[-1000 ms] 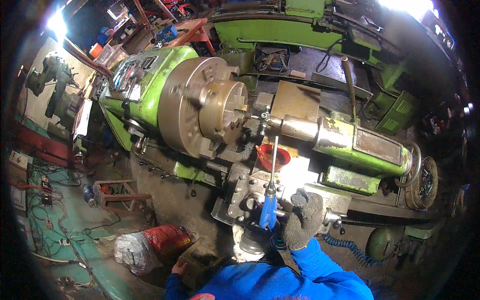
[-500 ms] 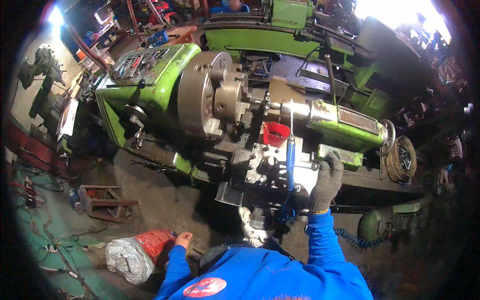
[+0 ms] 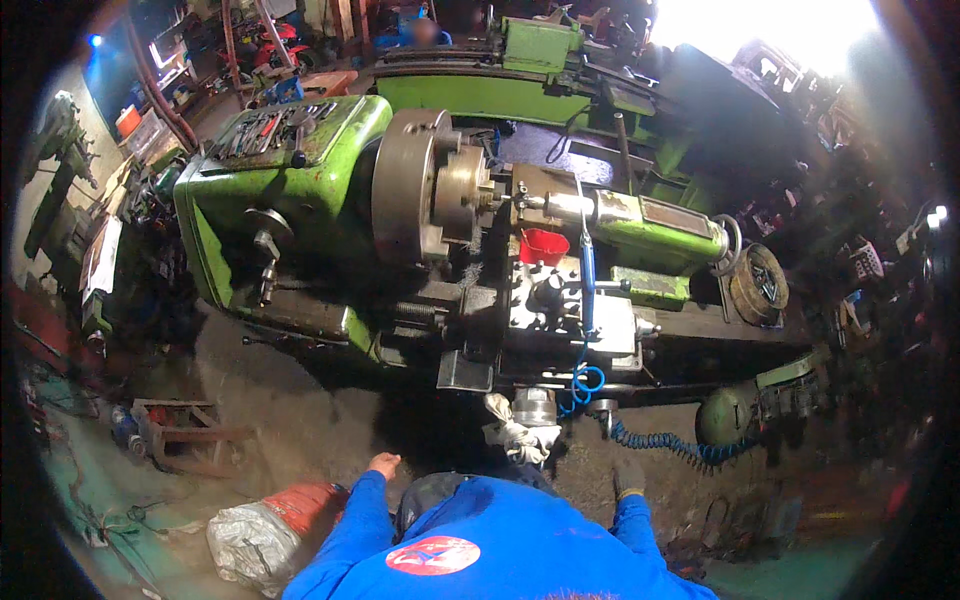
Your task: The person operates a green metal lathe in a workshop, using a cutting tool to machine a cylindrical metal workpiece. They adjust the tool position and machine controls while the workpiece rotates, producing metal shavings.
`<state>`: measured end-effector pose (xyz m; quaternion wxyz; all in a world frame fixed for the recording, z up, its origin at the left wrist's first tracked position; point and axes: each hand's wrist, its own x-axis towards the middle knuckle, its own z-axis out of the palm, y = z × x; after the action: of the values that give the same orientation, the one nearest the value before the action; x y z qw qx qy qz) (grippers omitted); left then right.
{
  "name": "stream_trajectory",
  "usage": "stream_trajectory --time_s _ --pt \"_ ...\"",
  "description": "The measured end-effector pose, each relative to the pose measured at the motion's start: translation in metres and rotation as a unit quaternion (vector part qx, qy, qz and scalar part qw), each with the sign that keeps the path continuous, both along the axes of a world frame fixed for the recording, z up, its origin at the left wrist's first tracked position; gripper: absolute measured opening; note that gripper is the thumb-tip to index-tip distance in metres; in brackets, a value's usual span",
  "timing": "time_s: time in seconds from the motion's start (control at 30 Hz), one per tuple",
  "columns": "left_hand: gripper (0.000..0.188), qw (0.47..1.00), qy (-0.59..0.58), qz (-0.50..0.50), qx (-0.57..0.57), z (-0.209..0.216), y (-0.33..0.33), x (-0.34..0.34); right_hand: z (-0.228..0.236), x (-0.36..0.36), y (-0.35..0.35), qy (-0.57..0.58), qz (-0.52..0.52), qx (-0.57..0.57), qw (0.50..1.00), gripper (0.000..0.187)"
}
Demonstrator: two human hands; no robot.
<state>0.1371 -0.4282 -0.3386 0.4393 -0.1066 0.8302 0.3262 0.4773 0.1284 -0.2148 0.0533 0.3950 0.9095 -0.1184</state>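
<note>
My bare left hand hangs low in front of my body, above the floor and beside a red and white sack. Its fingers are loosely stretched, and nothing shows in them. Close to my right side is my gloved right hand, blurred against the dark floor and apart from the machine. Ahead stands a green lathe with a large steel chuck, its surface smeared as if turning. A red cup and a blue air gun sit at the tool post.
White rags hang on the carriage handwheel. A coiled blue hose trails to the right. Hand tools lie on the headstock. A rusty metal frame stands at left. Another person is beyond the far lathe.
My right hand has drawn back from the lathe's carriage to my side. My left hand stays low near the sack. The whole view has shifted a little.
</note>
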Motion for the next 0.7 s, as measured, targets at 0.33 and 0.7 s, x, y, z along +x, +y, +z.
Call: stream_trajectory --time_s 0.33,0.7 --pt "0.045 0.993 0.038 -0.103 -0.054 -0.004 0.018 -0.022 -0.044 0.112 -0.087 -0.261 0.048 -0.162 0.951 0.030" --pt "0.050 0.965 -0.032 -0.245 -0.084 -0.009 0.038 -0.002 -0.046 0.091 -0.044 -0.190 -0.090 -0.293 0.933 0.038"
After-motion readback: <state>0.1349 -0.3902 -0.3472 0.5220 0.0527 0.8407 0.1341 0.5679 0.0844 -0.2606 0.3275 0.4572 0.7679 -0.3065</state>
